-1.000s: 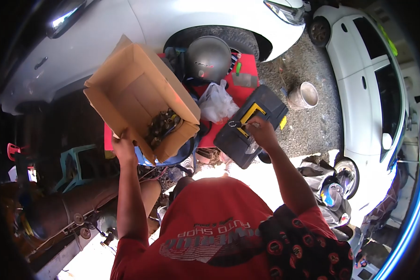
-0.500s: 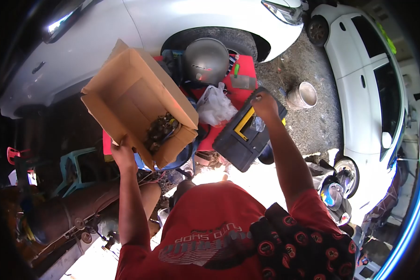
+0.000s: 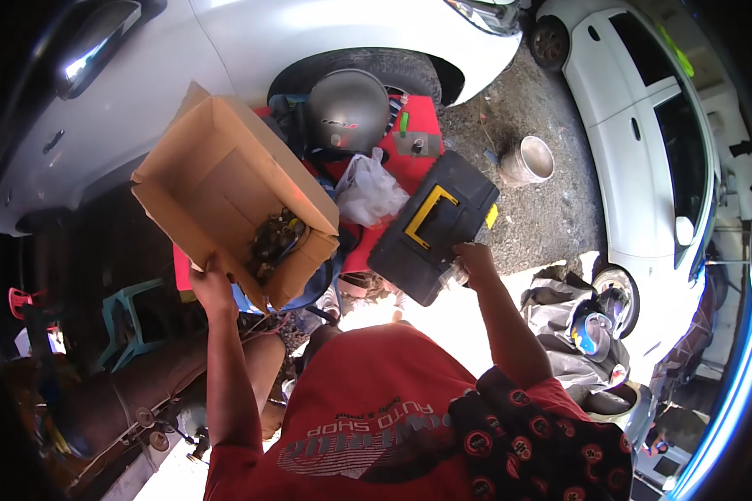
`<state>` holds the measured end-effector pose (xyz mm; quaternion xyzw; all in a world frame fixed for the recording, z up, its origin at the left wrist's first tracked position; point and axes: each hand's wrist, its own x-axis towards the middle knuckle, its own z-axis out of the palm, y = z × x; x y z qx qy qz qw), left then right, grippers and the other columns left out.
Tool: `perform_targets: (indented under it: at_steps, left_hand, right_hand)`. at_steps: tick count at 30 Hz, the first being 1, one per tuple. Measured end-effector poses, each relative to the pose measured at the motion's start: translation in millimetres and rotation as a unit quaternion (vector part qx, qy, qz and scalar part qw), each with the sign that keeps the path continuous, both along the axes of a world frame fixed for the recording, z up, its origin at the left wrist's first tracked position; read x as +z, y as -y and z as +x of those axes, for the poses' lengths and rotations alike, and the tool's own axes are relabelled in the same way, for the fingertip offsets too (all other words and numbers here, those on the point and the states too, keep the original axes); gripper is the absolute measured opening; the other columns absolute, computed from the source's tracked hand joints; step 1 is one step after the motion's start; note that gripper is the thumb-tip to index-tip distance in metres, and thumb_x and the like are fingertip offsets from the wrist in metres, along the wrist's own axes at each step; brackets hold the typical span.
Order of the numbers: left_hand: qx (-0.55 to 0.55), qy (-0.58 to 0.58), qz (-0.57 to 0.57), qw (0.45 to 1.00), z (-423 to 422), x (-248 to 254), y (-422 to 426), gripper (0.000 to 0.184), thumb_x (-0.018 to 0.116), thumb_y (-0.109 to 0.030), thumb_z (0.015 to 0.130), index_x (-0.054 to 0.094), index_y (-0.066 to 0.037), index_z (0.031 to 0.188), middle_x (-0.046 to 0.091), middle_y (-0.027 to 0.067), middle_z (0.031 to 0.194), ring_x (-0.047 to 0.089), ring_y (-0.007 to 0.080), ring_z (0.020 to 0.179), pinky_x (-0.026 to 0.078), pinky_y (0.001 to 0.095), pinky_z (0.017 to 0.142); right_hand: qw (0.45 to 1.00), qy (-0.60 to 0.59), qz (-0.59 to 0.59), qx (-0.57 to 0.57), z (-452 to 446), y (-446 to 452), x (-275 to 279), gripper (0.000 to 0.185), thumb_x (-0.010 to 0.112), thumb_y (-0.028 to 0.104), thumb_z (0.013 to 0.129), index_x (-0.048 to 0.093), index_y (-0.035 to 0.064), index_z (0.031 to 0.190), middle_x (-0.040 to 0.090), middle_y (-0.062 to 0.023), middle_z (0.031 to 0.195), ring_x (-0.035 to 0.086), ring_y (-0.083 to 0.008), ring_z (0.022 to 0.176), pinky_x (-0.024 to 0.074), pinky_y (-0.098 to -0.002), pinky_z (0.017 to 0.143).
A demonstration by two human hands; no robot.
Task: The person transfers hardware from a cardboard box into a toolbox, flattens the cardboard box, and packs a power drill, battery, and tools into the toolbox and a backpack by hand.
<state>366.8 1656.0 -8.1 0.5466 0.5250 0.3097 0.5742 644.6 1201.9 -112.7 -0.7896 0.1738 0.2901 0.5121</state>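
A tilted, open cardboard box (image 3: 226, 179) stands at the left, with a tangle of small dark parts (image 3: 276, 238) in its lower corner. My left hand (image 3: 213, 288) grips the box's near edge, fingers wrapped over the cardboard. To the right lies a black toolbox (image 3: 409, 271) with a yellow handle (image 3: 429, 217), its lid closed. At the toolbox's near right edge is my right hand (image 3: 476, 265), fingers curled. A small clear plastic piece (image 3: 454, 275) shows at those fingers; its exact kind is unclear.
Behind the boxes, a dark grey helmet (image 3: 347, 108) and a white plastic bag (image 3: 368, 190) rest on a red surface (image 3: 422, 163). A white car (image 3: 251, 50) stands close behind. On the ground at right are a bucket (image 3: 528, 161) and another white car (image 3: 610, 125).
My right hand has come from the toolbox's far end back toward me, the clear plastic piece moving with it. My left hand stays on the cardboard box. The whole view has shifted slightly.
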Motion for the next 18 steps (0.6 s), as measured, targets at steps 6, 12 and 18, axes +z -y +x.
perform_targets:
  at_steps: [6, 12, 18]
  left_hand:
    - [-0.005, 0.005, 0.029, 1.0, 6, 12, 6, 0.022, 0.065, -0.017, 0.095, 0.062, -0.011, 0.116, 0.065, -0.0025, 0.09, 0.059, 0.0079, 0.068, 0.042, 0.0253, 0.05]
    - [0.004, -0.003, 0.025, 1.0, 5, 15, 9, 0.024, 0.063, -0.016, 0.096, 0.062, -0.011, 0.119, 0.066, -0.0021, 0.093, 0.06, 0.0077, 0.072, 0.04, 0.0249, 0.05]
    - [-0.008, 0.0, 0.023, 1.0, 0, 5, -1, 0.025, 0.064, -0.018, 0.094, 0.064, -0.009, 0.118, 0.068, 0.0012, 0.099, 0.063, 0.0113, 0.076, 0.048, 0.0283, 0.053]
  right_hand:
    - [0.993, -0.051, 0.0, -0.105, 3, -10, 24, 0.018, 0.071, 0.007, 0.085, 0.065, -0.0005, 0.101, 0.063, -0.0097, 0.079, 0.06, -0.0162, 0.069, 0.046, -0.0333, 0.058]
    - [0.987, -0.029, 0.055, -0.151, 3, -29, 88, 0.038, 0.068, 0.007, 0.086, 0.061, -0.0022, 0.122, 0.065, -0.0121, 0.09, 0.064, -0.0178, 0.079, 0.0513, -0.0327, 0.065]
    - [0.967, 0.081, 0.234, 0.053, 24, -111, 167, 0.033, 0.073, 0.012, 0.089, 0.063, -0.003, 0.117, 0.067, -0.008, 0.097, 0.066, -0.016, 0.08, 0.0548, -0.0332, 0.064]
